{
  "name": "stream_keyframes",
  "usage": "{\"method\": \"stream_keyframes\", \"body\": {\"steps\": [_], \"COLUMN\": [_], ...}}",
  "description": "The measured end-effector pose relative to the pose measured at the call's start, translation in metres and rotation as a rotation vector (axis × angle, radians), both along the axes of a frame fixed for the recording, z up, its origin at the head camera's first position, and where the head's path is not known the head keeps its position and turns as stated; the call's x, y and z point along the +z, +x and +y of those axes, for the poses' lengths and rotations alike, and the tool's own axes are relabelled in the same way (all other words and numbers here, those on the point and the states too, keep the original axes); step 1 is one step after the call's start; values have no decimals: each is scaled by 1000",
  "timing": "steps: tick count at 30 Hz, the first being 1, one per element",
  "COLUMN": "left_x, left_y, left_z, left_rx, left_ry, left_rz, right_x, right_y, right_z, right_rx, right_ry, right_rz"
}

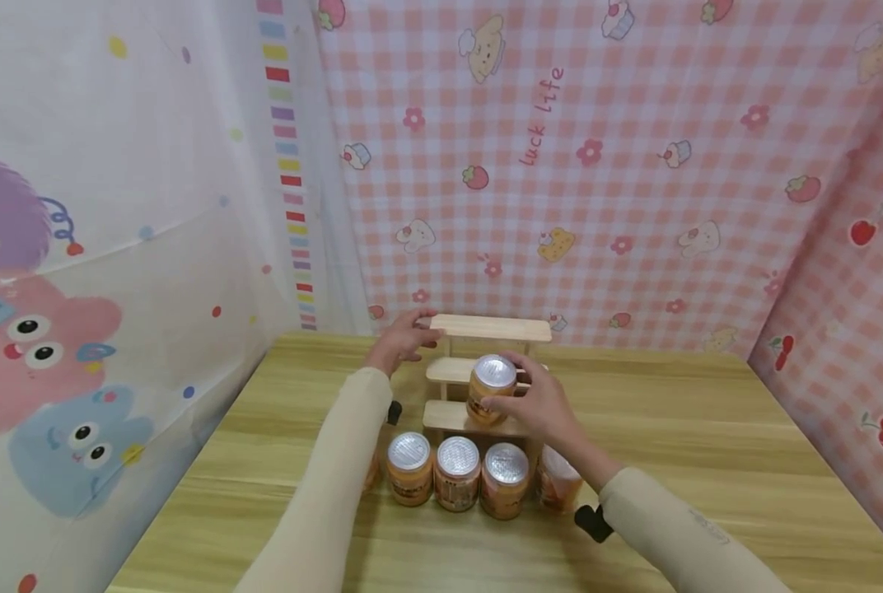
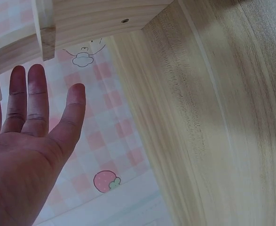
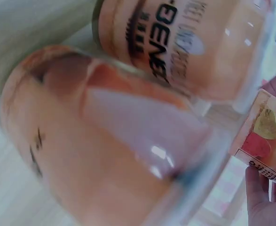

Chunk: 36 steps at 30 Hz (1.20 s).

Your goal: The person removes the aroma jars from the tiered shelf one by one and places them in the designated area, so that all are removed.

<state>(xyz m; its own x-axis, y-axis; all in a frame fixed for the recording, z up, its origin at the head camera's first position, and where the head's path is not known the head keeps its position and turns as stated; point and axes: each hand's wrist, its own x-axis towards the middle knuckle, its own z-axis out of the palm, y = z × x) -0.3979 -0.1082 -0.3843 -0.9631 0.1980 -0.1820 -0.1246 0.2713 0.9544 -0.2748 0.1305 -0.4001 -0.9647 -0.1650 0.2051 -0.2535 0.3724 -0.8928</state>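
Note:
My right hand [image 1: 534, 399] grips an orange can [image 1: 492, 391] with a silver lid, thumb on the near side and fingers behind. The can is upright in front of the lowest tier of a small three-step wooden shelf [image 1: 447, 416]; whether it touches that tier I cannot tell. In the right wrist view, the held can [image 3: 264, 136] shows a fruit picture on its label. My left hand [image 1: 404, 338] is at the top tier's left end, and the left wrist view shows its fingers [image 2: 36, 99] extended near the shelf's wooden parts [image 2: 100, 19], holding nothing.
Several similar cans, one of them a can [image 1: 457, 473] in the middle, stand in a row before the shelf on the wood-grain table [image 1: 679, 461]. My forearms partly cover the end ones. A checked pink cloth [image 1: 605, 198] hangs behind.

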Motion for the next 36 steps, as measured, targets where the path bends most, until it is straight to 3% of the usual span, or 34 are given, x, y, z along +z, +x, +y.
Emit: {"method": "stream_keyframes", "body": {"steps": [6,18,36], "left_x": [1,1,1], "left_y": [1,0,1], "left_z": [-1,-3,1], "left_rx": [0,-5,-2], "left_ry": [4,-7,-5], "left_rz": [-3,3,1], "right_x": [14,24,20], "right_y": [6,20,40], "right_z": [14,47,110], "right_rx": [-6,-34,-120], "right_ry": [28,67,98], "right_rz": [-3,17,-19]}}
